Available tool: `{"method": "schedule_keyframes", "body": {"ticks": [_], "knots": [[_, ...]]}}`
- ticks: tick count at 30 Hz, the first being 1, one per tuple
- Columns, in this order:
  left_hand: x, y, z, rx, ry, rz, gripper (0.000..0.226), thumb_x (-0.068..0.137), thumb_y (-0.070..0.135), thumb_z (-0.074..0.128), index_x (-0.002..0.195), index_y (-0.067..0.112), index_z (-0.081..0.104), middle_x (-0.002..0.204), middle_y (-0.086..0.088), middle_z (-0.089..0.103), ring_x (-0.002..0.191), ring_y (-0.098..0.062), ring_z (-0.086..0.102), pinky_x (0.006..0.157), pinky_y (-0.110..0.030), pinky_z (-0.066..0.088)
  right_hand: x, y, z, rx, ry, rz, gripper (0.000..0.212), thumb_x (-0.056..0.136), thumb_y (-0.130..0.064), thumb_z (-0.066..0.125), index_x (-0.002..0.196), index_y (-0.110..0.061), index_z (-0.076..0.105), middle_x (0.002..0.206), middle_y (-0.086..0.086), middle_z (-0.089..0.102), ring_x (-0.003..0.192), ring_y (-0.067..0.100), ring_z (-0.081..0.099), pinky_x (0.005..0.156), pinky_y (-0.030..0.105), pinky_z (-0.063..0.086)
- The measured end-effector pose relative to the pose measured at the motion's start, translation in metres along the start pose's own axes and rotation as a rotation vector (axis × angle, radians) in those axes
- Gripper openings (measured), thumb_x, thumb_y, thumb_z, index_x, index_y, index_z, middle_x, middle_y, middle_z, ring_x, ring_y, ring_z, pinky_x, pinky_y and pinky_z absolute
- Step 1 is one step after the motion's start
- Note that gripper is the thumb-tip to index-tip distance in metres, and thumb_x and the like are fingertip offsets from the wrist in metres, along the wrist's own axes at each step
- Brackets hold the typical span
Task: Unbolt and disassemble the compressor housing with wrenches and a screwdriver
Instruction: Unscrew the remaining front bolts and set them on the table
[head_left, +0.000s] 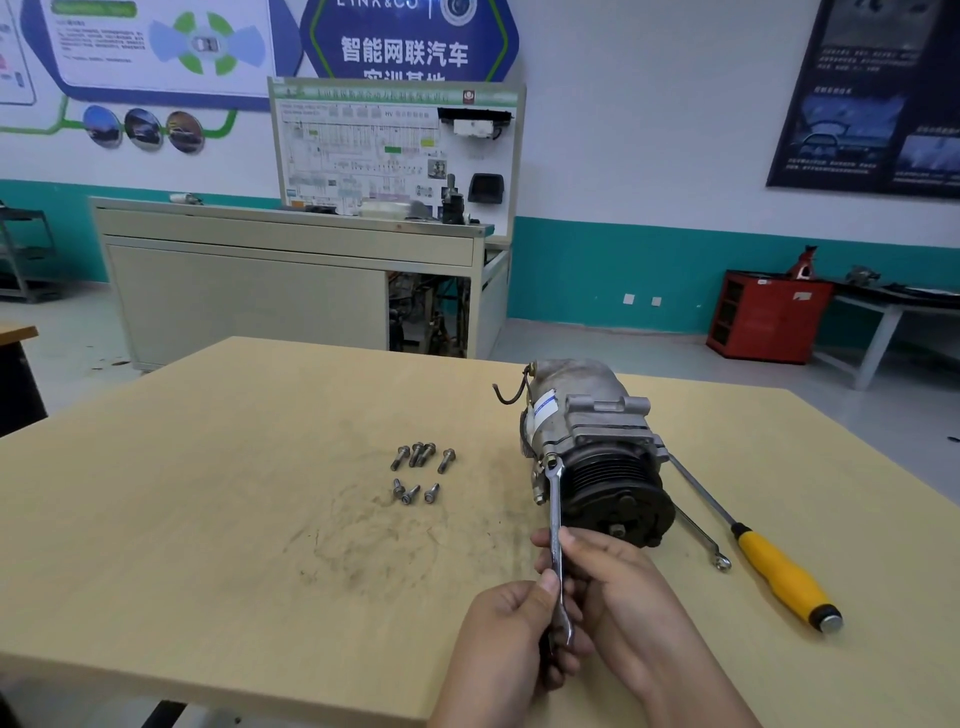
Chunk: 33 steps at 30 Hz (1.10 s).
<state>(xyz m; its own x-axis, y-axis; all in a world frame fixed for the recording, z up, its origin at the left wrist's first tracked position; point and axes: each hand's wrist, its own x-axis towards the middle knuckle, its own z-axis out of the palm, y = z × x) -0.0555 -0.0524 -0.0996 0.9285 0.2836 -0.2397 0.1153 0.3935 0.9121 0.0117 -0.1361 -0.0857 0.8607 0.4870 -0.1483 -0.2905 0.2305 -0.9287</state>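
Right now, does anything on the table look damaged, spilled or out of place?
Nothing serious. Dark smears stain the table near the loose bolts, and a bent wire sticks out unconnected from the compressor.

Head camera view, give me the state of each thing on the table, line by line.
Compressor: on its side, assembled.
Combination wrench: head on a housing bolt.
Left hand: grips combination wrench.
Right hand: grips combination wrench.
Bolts: seven out, lying loose.
Screwdriver: lying unused.
Second wrench: lying unused.

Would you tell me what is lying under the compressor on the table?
A spare wrench runs out from beneath the compressor; only its ring end shows. The yellow-handled screwdriver has its tip hidden behind the compressor.
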Motion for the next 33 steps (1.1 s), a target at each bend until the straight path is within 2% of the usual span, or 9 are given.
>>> {"method": "schedule_keyframes", "body": {"ticks": [5, 8, 13, 19, 21, 24, 27, 30, 33], "knots": [[0.0, 0.0, -0.001, 0.027, 0.019, 0.016, 0.043, 0.098, 0.02, 0.046, 0.058, 0.007, 0.057, 0.042, -0.007, 0.055, 0.029, -0.011, 0.043, 0.035, -0.015, 0.029, 0.003, 0.002, 0.0, -0.009, -0.013, -0.019, 0.025, 0.093, -0.007, 0.049, 0.084, 0.006, 0.068, 0.059, 0.011, 0.06, 0.039, 0.011, 0.04, 0.036, 0.022, 0.036], [-0.001, -0.001, -0.002, 0.157, 0.064, 0.064, 0.036, 0.098, 0.02, 0.048, 0.065, 0.007, 0.057, 0.043, -0.003, 0.057, 0.031, -0.011, 0.046, 0.035, -0.017, 0.031, 0.005, 0.004, 0.0, -0.006, 0.004, -0.011, 0.024, 0.094, -0.006, 0.048, 0.084, 0.006, 0.067, 0.058, 0.01, 0.059, 0.039, 0.01, 0.042, 0.035, 0.021, 0.036], [-0.001, -0.003, -0.005, 0.368, 0.19, 0.207, 0.026, 0.083, 0.025, 0.07, 0.066, 0.011, 0.056, 0.057, -0.008, 0.068, 0.041, -0.015, 0.054, 0.049, -0.022, 0.041, 0.008, 0.006, 0.001, -0.012, 0.047, 0.012, 0.02, 0.09, -0.008, 0.053, 0.082, 0.003, 0.067, 0.061, 0.009, 0.061, 0.053, 0.021, 0.052, 0.053, 0.028, 0.04], [0.001, 0.001, -0.007, 0.479, 0.156, 0.196, 0.027, 0.08, 0.029, 0.072, 0.062, 0.012, 0.063, 0.062, -0.008, 0.071, 0.051, -0.015, 0.06, 0.056, -0.023, 0.046, 0.008, 0.006, -0.002, -0.059, 0.096, -0.001, 0.016, 0.086, -0.009, 0.06, 0.08, 0.002, 0.067, 0.059, 0.009, 0.063, 0.055, 0.02, 0.054, 0.061, 0.031, 0.04], [0.003, 0.0, -0.006, 0.476, 0.127, 0.185, 0.025, 0.081, 0.028, 0.072, 0.064, 0.011, 0.065, 0.064, -0.008, 0.071, 0.053, -0.014, 0.06, 0.059, -0.025, 0.047, 0.009, 0.005, -0.004, -0.09, 0.111, -0.009, 0.015, 0.085, -0.01, 0.062, 0.076, 0.0, 0.068, 0.06, 0.011, 0.064, 0.055, 0.021, 0.056, 0.057, 0.03, 0.041], [0.006, -0.002, -0.003, 0.376, 0.084, 0.163, 0.023, 0.082, 0.019, 0.072, 0.063, 0.009, 0.064, 0.056, 0.004, 0.067, 0.043, -0.005, 0.054, 0.047, -0.019, 0.044, 0.009, 0.003, -0.006, -0.074, 0.12, -0.017, 0.018, 0.082, -0.007, 0.065, 0.066, -0.002, 0.067, 0.059, 0.014, 0.062, 0.049, 0.022, 0.056, 0.049, 0.028, 0.047], [0.007, -0.002, 0.004, 0.271, 0.024, 0.122, 0.022, 0.086, 0.013, 0.067, 0.066, 0.006, 0.062, 0.058, -0.001, 0.066, 0.038, -0.015, 0.05, 0.041, -0.022, 0.039, 0.01, 0.002, -0.009, -0.099, 0.144, -0.044, 0.024, 0.081, -0.007, 0.067, 0.058, -0.006, 0.064, 0.055, 0.014, 0.059, 0.043, 0.019, 0.051, 0.043, 0.025, 0.044], [0.008, -0.002, 0.007, 0.256, 0.006, 0.101, 0.022, 0.089, 0.011, 0.062, 0.068, 0.007, 0.063, 0.049, 0.0, 0.061, 0.037, -0.013, 0.048, 0.04, -0.021, 0.039, 0.009, 0.0, -0.011, -0.119, 0.152, -0.045, 0.031, 0.082, -0.007, 0.068, 0.051, -0.01, 0.063, 0.054, 0.013, 0.058, 0.039, 0.017, 0.048, 0.036, 0.021, 0.04], [0.008, -0.001, 0.011, 0.238, -0.02, 0.098, 0.022, 0.091, 0.01, 0.058, 0.07, 0.007, 0.065, 0.048, -0.002, 0.058, 0.039, -0.013, 0.049, 0.04, -0.021, 0.039, 0.007, -0.002, -0.013, -0.09, 0.141, -0.03, 0.024, 0.083, -0.006, 0.066, 0.059, -0.006, 0.065, 0.058, 0.015, 0.061, 0.041, 0.019, 0.052, 0.04, 0.023, 0.044]]}}
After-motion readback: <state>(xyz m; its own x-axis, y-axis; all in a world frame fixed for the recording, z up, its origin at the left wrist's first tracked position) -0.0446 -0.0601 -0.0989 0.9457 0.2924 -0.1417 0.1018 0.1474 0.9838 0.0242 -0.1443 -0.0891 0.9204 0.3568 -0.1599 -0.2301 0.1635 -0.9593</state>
